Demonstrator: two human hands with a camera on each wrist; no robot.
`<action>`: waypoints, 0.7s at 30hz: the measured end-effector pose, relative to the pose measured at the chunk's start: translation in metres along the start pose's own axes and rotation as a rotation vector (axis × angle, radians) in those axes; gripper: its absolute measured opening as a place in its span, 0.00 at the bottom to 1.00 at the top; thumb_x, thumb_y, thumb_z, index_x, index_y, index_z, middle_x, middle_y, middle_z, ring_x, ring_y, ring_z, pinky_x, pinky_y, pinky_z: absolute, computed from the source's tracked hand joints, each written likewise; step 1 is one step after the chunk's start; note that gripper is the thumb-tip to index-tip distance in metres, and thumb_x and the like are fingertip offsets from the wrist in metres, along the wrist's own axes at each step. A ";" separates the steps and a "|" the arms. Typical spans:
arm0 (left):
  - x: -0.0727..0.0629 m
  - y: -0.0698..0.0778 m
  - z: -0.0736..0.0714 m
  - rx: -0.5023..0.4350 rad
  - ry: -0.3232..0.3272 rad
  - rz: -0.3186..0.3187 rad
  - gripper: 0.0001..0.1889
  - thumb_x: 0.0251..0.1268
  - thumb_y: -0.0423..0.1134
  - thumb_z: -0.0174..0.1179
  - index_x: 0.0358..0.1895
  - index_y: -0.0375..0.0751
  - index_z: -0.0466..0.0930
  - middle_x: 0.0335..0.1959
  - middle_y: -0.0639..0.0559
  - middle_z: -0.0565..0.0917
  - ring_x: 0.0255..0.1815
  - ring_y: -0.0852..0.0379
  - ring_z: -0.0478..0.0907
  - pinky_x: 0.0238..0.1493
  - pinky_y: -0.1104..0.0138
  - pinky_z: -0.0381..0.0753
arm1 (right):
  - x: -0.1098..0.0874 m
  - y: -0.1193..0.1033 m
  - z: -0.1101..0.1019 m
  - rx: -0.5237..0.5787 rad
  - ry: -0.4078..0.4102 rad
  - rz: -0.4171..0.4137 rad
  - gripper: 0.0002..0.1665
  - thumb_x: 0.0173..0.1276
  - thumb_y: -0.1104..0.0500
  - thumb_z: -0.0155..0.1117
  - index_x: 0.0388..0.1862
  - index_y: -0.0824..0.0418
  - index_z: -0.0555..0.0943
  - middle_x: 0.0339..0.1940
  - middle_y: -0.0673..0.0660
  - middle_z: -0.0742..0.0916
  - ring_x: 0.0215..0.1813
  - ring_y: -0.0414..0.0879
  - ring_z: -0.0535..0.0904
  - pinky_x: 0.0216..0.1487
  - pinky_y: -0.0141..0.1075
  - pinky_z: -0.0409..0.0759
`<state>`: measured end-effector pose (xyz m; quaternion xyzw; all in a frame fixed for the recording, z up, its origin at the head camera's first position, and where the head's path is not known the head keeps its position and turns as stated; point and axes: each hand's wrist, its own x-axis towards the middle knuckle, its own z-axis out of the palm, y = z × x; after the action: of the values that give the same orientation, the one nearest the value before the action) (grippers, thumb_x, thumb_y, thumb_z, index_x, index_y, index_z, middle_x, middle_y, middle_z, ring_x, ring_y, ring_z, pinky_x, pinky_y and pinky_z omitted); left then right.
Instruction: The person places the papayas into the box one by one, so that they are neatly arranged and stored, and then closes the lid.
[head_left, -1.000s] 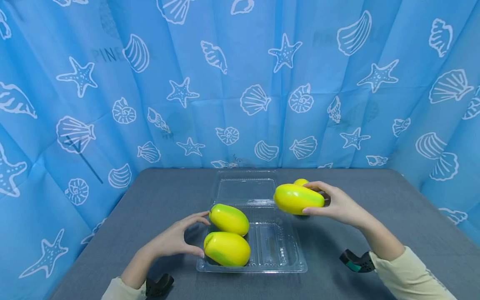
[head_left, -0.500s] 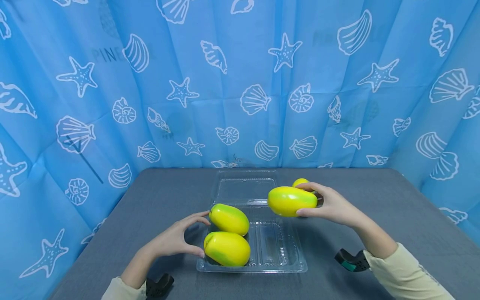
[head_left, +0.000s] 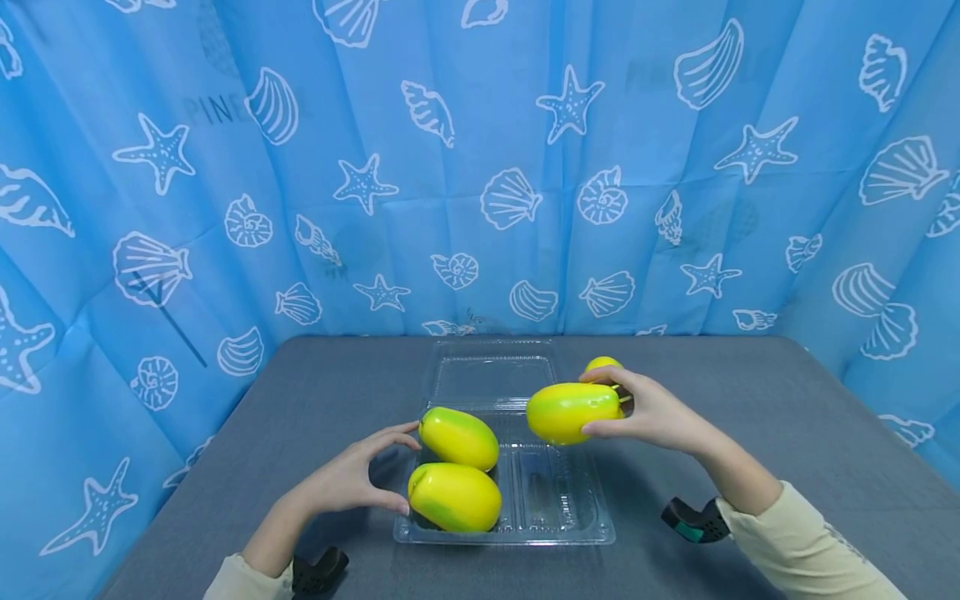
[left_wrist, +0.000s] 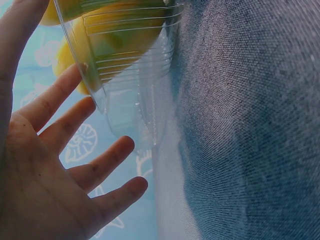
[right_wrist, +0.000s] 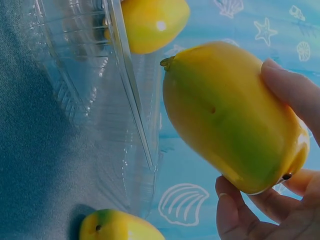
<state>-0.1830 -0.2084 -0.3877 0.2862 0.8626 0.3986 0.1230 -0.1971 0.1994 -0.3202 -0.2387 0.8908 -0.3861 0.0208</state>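
Note:
In the head view my right hand (head_left: 652, 412) grips a glossy yellow-green mango-shaped fruit (head_left: 570, 412) between thumb and fingers, above the right rim of a clear plastic clamshell box (head_left: 540, 533). The right wrist view shows this fruit (right_wrist: 230, 120) tilted, its small stem pointing up toward the box. Two similar fruits lie side by side in the box's left part, a rear fruit (head_left: 459, 437) and a front fruit (head_left: 454, 497). Beside them my left hand (head_left: 352, 475) holds its spread fingers at the box's left wall; in the left wrist view the fingers (left_wrist: 107, 162) look fairly straight.
Another yellow fruit (head_left: 602, 364) sits on the grey table (head_left: 337, 392) behind my right hand. The box's clear lid (head_left: 495, 379) lies folded back toward the far edge. A blue shell-patterned curtain (head_left: 480, 217) hangs behind the table.
My right hand has moved left and slightly lower with its fruit, from beside the box to over its right part. The left hand and the two boxed fruits stay put.

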 end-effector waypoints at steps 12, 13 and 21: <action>0.000 0.000 0.000 0.003 -0.003 0.009 0.31 0.49 0.48 0.70 0.59 0.50 0.71 0.73 0.44 0.59 0.72 0.34 0.54 0.60 0.30 0.57 | 0.007 -0.008 0.007 -0.023 -0.027 -0.032 0.33 0.52 0.51 0.72 0.55 0.61 0.72 0.49 0.58 0.75 0.45 0.50 0.73 0.41 0.34 0.79; 0.000 0.000 0.000 0.005 -0.002 0.007 0.31 0.49 0.48 0.70 0.58 0.50 0.71 0.73 0.44 0.59 0.72 0.34 0.54 0.60 0.30 0.57 | 0.007 -0.009 0.008 -0.022 -0.028 -0.033 0.33 0.52 0.52 0.73 0.54 0.61 0.72 0.49 0.58 0.75 0.45 0.50 0.73 0.41 0.34 0.79; 0.000 0.000 0.000 -0.013 0.003 -0.004 0.31 0.48 0.48 0.70 0.58 0.50 0.71 0.73 0.45 0.59 0.73 0.36 0.54 0.61 0.31 0.56 | 0.012 -0.011 0.012 0.001 -0.047 -0.032 0.33 0.51 0.52 0.74 0.53 0.62 0.72 0.48 0.59 0.74 0.46 0.51 0.72 0.43 0.35 0.79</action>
<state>-0.1831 -0.2083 -0.3874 0.2829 0.8607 0.4045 0.1243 -0.2007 0.1796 -0.3191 -0.2618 0.8860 -0.3810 0.0359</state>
